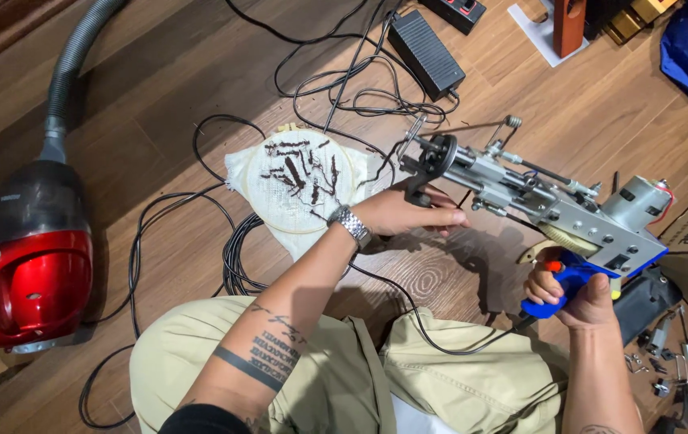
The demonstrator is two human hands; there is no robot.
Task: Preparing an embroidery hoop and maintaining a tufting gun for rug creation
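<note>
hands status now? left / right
Left hand: closed on the front grip of the tufting gun.
Right hand: closed around the gun's blue handle.

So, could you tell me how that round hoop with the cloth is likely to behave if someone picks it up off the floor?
The hoop probably stays stiff, since its ring holds the cloth flat. The loose cloth edges outside the ring would likely droop. It looks light for its size, being thin mesh and a slim ring. Lying flat, it seems unlikely to roll.
</note>
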